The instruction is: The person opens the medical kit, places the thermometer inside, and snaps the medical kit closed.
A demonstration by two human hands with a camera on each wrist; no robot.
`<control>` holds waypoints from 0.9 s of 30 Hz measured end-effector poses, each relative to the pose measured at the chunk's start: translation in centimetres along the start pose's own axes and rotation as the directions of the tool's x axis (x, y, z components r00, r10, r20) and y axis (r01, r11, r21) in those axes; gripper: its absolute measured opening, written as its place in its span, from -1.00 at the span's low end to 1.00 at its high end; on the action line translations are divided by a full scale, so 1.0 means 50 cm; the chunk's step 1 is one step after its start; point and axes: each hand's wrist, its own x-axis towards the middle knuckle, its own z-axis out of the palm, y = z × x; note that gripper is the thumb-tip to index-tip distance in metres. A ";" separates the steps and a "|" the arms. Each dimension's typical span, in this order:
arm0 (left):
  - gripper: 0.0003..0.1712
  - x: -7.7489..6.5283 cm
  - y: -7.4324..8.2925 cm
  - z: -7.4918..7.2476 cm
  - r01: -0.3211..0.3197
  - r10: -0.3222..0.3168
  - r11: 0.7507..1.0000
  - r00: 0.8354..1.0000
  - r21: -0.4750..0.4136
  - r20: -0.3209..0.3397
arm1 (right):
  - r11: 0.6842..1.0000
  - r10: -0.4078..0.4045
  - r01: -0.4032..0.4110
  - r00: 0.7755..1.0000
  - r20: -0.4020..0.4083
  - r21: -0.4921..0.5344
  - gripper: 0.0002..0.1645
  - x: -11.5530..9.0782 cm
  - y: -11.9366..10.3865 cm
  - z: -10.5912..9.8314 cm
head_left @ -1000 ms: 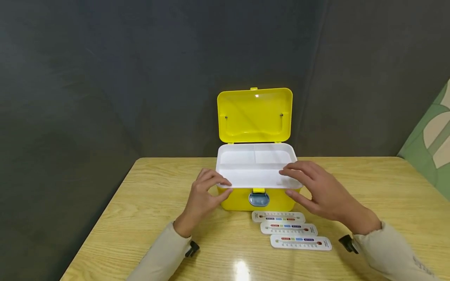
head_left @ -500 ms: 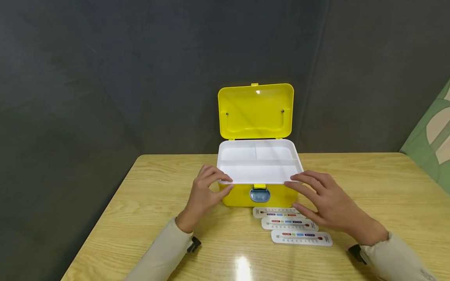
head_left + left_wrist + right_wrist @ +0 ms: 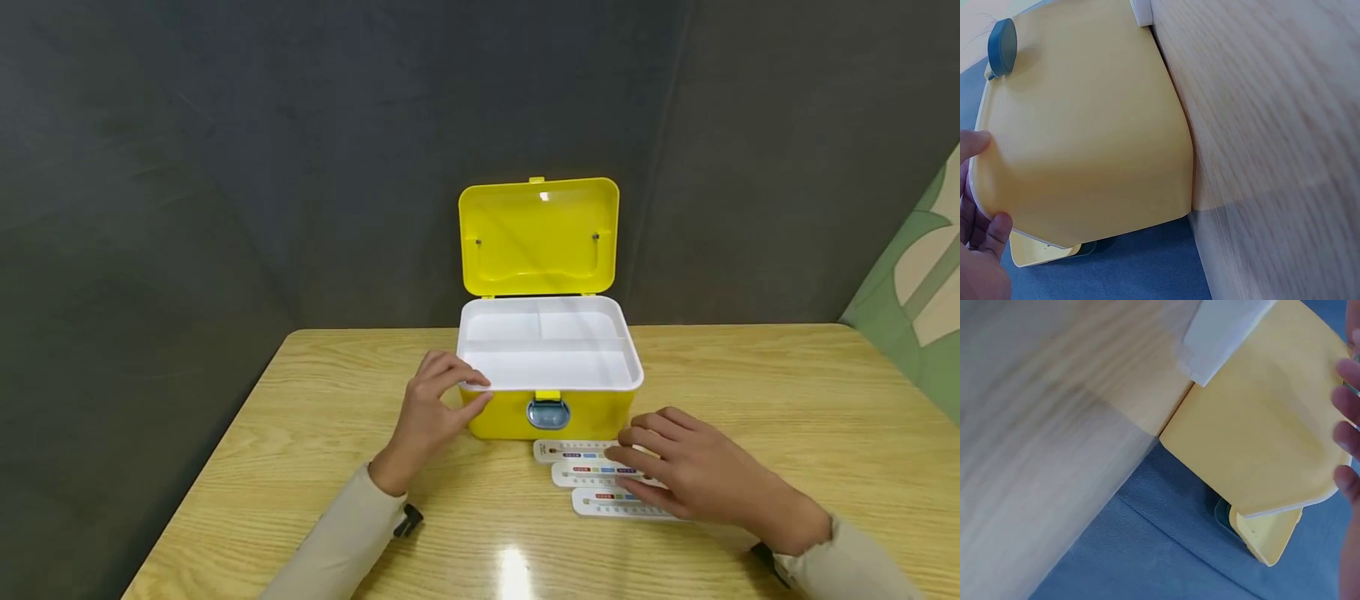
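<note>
A yellow storage box point(image 3: 495, 417) stands on the table with its yellow lid point(image 3: 538, 237) raised. A white divided tray point(image 3: 555, 368) fills its top. At the front left corner my left hand point(image 3: 431, 408) pinches the rim, thumb on the yellow front wall and fingers over the edge. In front of the box lie three white thermometer cards, the back one point(image 3: 551, 451), the middle one point(image 3: 566, 475) and the front one point(image 3: 600, 503). Over their right ends is my right hand point(image 3: 693, 467), fingers spread and relaxed, partly hiding them; contact cannot be told.
A blue-grey latch point(image 3: 548, 414) hangs at the middle of the box front. The wooden table point(image 3: 337, 400) extends to both sides. Behind it rises a dark padded wall point(image 3: 375, 167), with a green patterned panel point(image 3: 900, 308) at the right.
My right hand has moved from the box's front right rim down toward me, over the thermometer cards. The left hand keeps its place at the front left corner.
</note>
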 end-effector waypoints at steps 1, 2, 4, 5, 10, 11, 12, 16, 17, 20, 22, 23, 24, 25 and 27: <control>-0.81 0.000 -0.001 0.000 0.000 0.000 1.000 1.000 -0.001 0.000 | 1.000 -0.013 0.013 1.000 0.007 0.013 -0.60 -0.001 -0.002 0.002; -0.81 0.000 -0.001 -0.001 0.002 -0.002 1.000 1.000 -0.003 0.001 | 0.999 -0.025 0.025 1.000 0.012 0.026 -0.64 -0.001 -0.004 0.004; -0.81 -0.001 -0.002 -0.001 0.006 -0.006 1.000 1.000 0.000 0.002 | 0.999 -0.034 0.032 0.998 0.045 0.043 -0.72 -0.003 -0.008 0.006; -0.81 -0.001 -0.001 -0.002 0.008 -0.008 1.000 1.000 0.000 0.002 | 0.998 -0.037 0.034 0.997 0.062 0.048 -0.75 -0.004 -0.010 0.007; -0.82 0.000 0.002 -0.004 0.016 -0.016 1.000 1.000 -0.001 0.004 | 0.997 -0.004 -0.010 0.985 0.173 0.080 -0.79 -0.012 -0.021 0.005; -0.82 0.000 0.002 -0.004 0.018 -0.018 1.000 1.000 -0.004 0.007 | 0.995 0.004 -0.022 0.983 0.184 0.092 -0.77 -0.013 -0.024 0.004; -0.83 0.000 0.002 -0.004 0.021 -0.021 1.000 1.000 -0.005 0.011 | 0.994 0.014 -0.034 0.982 0.190 0.105 -0.76 -0.015 -0.027 0.004; -0.85 -0.001 0.000 -0.004 0.031 -0.031 1.000 0.999 -0.007 0.020 | 0.986 0.015 -0.046 0.981 0.191 0.158 -0.79 -0.017 -0.037 0.004; -0.85 -0.001 -0.001 -0.004 0.031 -0.030 1.000 0.999 -0.006 0.020 | 0.985 0.017 -0.049 0.981 0.195 0.163 -0.80 -0.018 -0.039 0.004; -0.85 -0.002 -0.003 -0.004 0.030 -0.030 1.000 0.999 -0.003 0.020 | 0.981 0.023 -0.064 0.976 0.214 0.185 -0.82 -0.019 -0.042 0.003; -0.84 -0.002 -0.004 -0.003 0.028 -0.028 1.000 0.999 -0.004 0.018 | 0.977 0.030 -0.076 0.973 0.227 0.200 -0.83 -0.019 -0.043 0.004; -0.84 -0.002 -0.004 -0.003 0.027 -0.027 1.000 0.999 -0.004 0.017 | 0.976 0.029 -0.077 0.974 0.227 0.206 -0.83 -0.019 -0.044 0.005; -0.84 -0.002 -0.004 -0.002 0.027 -0.027 1.000 0.999 -0.003 0.017 | 0.973 0.025 -0.075 0.975 0.223 0.216 -0.83 -0.019 -0.044 0.005; -0.84 -0.002 -0.004 -0.002 0.026 -0.026 1.000 1.000 -0.003 0.016 | 0.973 0.020 -0.069 0.976 0.216 0.222 -0.83 -0.019 -0.045 0.006; -0.84 -0.002 -0.003 -0.002 0.026 -0.026 1.000 1.000 -0.002 0.016 | 0.971 0.009 -0.058 0.979 0.205 0.233 -0.83 -0.017 -0.046 0.007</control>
